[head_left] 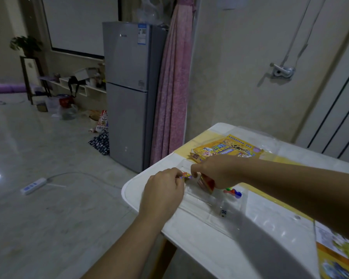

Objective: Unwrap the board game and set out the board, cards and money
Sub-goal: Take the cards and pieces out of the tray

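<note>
Left hand (pixel 163 188) and right hand (pixel 216 172) both pinch the little colourful packet (pixel 186 175), so a hard tug could fling its contents off the table (pixel 199 242).

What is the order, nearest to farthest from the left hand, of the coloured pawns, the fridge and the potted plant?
1. Coloured pawns, on the table, right of the left hand.
2. Fridge, beyond the table corner.
3. Potted plant, far back left.
</note>
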Motion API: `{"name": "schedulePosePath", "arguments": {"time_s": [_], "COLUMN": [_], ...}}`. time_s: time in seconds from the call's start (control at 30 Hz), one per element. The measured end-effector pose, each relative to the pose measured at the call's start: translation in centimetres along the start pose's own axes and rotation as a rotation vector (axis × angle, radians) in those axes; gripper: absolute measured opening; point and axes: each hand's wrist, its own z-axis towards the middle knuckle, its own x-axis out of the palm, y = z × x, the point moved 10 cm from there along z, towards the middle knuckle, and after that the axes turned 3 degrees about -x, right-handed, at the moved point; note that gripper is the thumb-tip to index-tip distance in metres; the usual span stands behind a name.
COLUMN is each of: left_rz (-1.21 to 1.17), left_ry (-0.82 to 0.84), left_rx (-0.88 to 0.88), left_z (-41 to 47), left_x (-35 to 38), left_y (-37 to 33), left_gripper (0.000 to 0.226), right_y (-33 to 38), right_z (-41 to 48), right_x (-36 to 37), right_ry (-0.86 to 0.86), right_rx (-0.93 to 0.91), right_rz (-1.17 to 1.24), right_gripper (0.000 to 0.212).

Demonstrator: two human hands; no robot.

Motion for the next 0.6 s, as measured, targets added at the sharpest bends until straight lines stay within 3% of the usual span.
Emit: {"name": "schedulePosePath", "arguments": {"time_s": [0.13, 0.3, 0.4, 0.5, 0.6], "left_rz": [0.003, -0.079, -0.129, -0.138, -0.329], "left_ry": [-0.010, -0.045, -0.152, -0.281, -0.265], "left_rx": [0.024, 0.121, 0.202, 0.217, 0.244], "left_z": [0.0, -0.3, -0.7, -1.2, -2.0], "left_x": [-0.1, -0.8, -2.1, -3.6, -4.1], "left_y": [-0.1, -1.0, -1.5, -2.1, -5.6], "left_gripper": [0.027, 0.028, 0.038, 0.032, 0.026], "right_y": [-0.3, -4.0, -6.1, -7.1, -6.3], "right_z": [0.0, -3.2, -6.9, -11.2, -14.5], "right_x": [-0.1, -1.7, -2.8, -2.9, -0.3], "right_ry": [-0.126, -0.396, -0.583, -0.722, -0.700], "right_rx": [-0.010, 0.104, 0.178, 0.221, 0.247], "right_rz": [0.020, 0.372, 0.530, 0.820, 1.236], "right_gripper": [0.035, 0.021, 0.018, 0.023, 0.023]}}
